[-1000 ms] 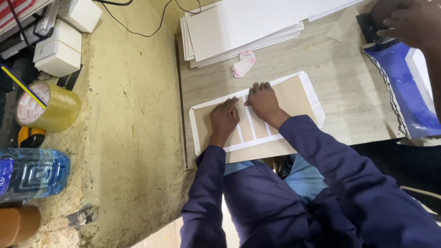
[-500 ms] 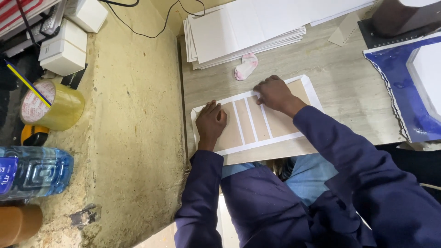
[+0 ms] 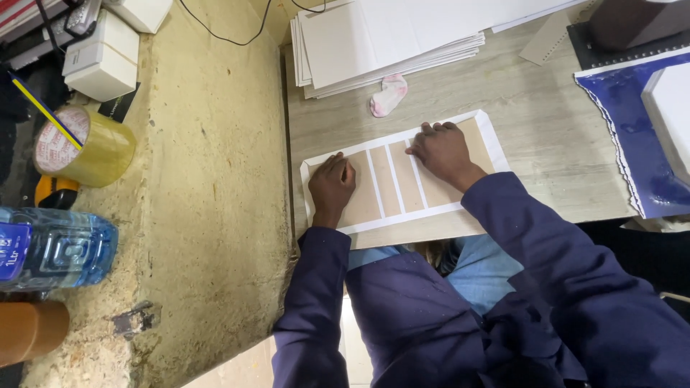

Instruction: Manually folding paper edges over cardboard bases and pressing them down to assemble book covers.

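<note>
Desk point(image 3: 546, 154): a flat board sheet point(image 3: 402, 176), brown panels on white paper, lies near its front edge. Judged light, stiff, easily creased; best taken by the edges. Left hand point(image 3: 332, 185) and right hand point(image 3: 442, 151) are pressed flat, nothing gripped.

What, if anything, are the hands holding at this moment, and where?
Nothing is gripped. The left hand presses flat on the left end of the brown board panels on the white sheet; the right hand presses further right.
</note>
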